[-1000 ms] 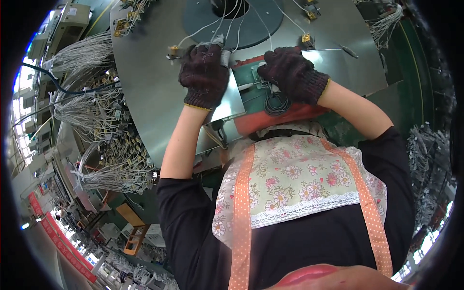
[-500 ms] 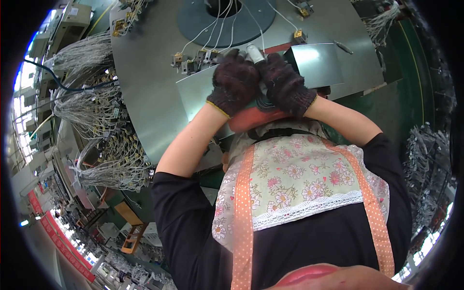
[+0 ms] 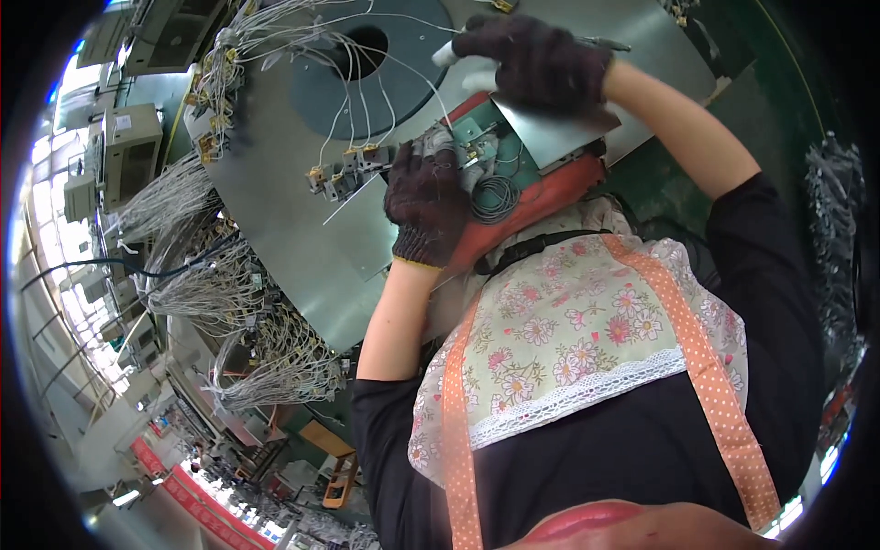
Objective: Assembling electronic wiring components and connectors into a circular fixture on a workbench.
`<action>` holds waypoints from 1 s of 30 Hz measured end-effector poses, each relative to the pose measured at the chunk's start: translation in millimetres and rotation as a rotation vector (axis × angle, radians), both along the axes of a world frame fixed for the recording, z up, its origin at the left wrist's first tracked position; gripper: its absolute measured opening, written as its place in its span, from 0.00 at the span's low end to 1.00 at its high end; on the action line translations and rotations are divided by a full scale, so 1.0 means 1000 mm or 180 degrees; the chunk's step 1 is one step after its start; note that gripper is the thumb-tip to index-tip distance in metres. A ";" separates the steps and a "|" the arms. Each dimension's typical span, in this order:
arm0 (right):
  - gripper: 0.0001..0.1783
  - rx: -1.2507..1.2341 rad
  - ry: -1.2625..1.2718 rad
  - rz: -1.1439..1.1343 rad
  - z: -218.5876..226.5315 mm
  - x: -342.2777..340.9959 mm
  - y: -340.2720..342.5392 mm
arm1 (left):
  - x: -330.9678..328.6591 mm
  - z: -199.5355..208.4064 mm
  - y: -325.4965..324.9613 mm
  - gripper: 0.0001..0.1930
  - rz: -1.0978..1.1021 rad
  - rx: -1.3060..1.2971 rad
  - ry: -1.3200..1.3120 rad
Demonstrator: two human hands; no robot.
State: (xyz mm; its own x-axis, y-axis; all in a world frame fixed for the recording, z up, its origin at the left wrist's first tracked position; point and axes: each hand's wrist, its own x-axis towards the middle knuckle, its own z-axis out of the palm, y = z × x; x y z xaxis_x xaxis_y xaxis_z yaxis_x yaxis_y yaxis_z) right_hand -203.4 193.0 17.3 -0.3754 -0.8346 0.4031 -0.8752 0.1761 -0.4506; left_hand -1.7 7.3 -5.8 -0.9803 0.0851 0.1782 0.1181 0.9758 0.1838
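My left hand [image 3: 426, 197], in a dark knitted glove with greyed fingertips, bends over small metal parts [image 3: 475, 151] on a green surface. Its fingers are closed around something there that I cannot make out. A coil of thin grey cable [image 3: 495, 200] lies just right of that hand. My right hand [image 3: 541, 69], gloved alike with white-covered fingertips, is raised above a bent shiny metal sheet [image 3: 550, 133]. Its forefinger and thumb are apart, with nothing seen between them. Left of my left hand, several metal box-shaped parts [image 3: 344, 172] sit with white cables attached.
A round blue-grey disc [image 3: 417, 78] with a dark central hole, cables running across it, lies on the metal table [image 3: 261, 174]. A slim tool [image 3: 605, 43] rests behind my right hand. Under the green surface is a red piece [image 3: 541, 192]. Cable bundles [image 3: 220, 284] hang at the left.
My hands, together over the work before, have separated. The right has risen away to the far right, uncovering the green surface and coil. The left stays low at the parts. The whole view has shifted.
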 end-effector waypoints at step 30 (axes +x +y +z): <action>0.14 -0.1222 -0.4361 -0.1137 0.088 0.018 0.075 | 0.006 0.003 0.000 0.33 -0.0018 -0.0306 0.0081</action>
